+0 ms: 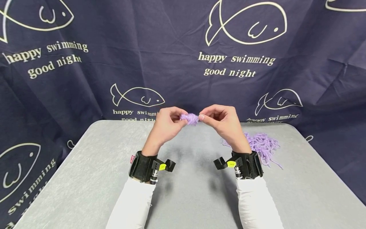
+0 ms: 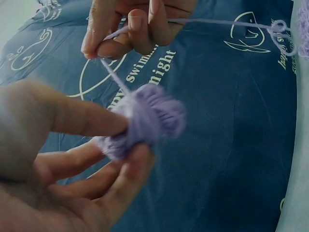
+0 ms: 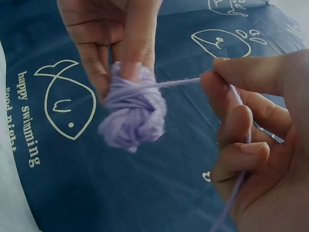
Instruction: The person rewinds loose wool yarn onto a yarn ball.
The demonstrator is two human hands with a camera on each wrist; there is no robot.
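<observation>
A small ball of purple yarn (image 1: 191, 119) is held above the far edge of the table by my left hand (image 1: 169, 124). In the left wrist view the thumb and fingers grip the wound yarn ball (image 2: 145, 118) from its side. My right hand (image 1: 221, 122) pinches the yarn strand (image 3: 181, 83) between thumb and forefinger, a short way from the ball. That strand runs taut from the ball to the fingertips, then on through the curled fingers of the right hand (image 3: 260, 125) and down out of the right wrist view.
A loose tangled heap of purple yarn (image 1: 261, 146) lies on the grey table (image 1: 188, 197), beside and partly behind the right forearm. Behind the table hangs a dark blue curtain (image 1: 171, 63) with fish drawings and lettering. Each wrist wears a black strapped camera mount (image 1: 143, 167).
</observation>
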